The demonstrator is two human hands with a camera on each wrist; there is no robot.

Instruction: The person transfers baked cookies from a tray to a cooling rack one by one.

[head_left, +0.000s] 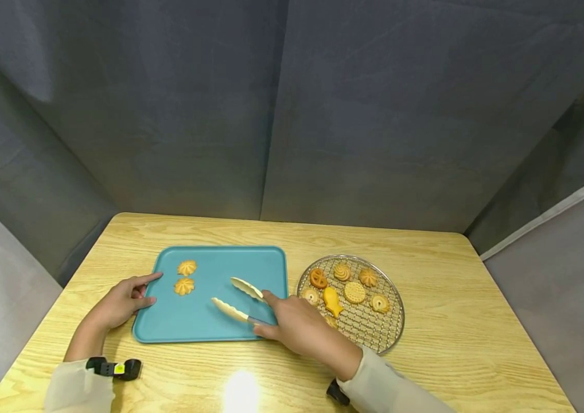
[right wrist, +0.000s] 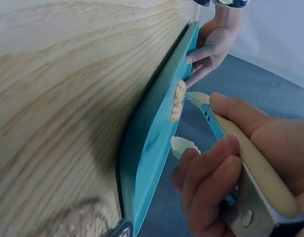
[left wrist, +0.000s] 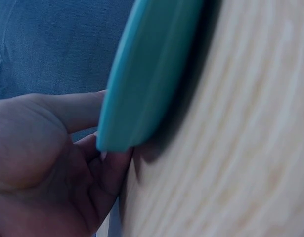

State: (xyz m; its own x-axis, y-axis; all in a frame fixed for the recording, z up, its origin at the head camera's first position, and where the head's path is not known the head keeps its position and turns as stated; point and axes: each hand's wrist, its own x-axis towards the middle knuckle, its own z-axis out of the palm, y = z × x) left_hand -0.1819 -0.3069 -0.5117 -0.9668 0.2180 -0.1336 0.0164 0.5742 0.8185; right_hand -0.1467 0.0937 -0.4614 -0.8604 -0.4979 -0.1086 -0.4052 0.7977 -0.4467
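My left hand (head_left: 119, 304) holds the left edge of a blue tray (head_left: 168, 327), its thumb over the rim. In the left wrist view, some fingers (left wrist: 112, 173) curl by the tray's outer wall. My right hand (head_left: 299, 324) grips a pair of tongs (right wrist: 258, 168) above the tray's right part. The cream tips of the tongs stand apart, with nothing between them, and point left. Two flower-shaped cookies, an upper cookie (head_left: 187, 268) and a lower cookie (head_left: 184, 286), lie on the tray's left side.
Right of the tray is a round wire rack (head_left: 374, 330), partly behind my right hand. It bears a pretzel cookie (head_left: 318, 278), a fish-shaped cookie (head_left: 331, 302), a round dimpled cookie (head_left: 355, 292) and several others. Grey curtains (head_left: 364, 126) hang behind the wooden table (head_left: 457, 321).
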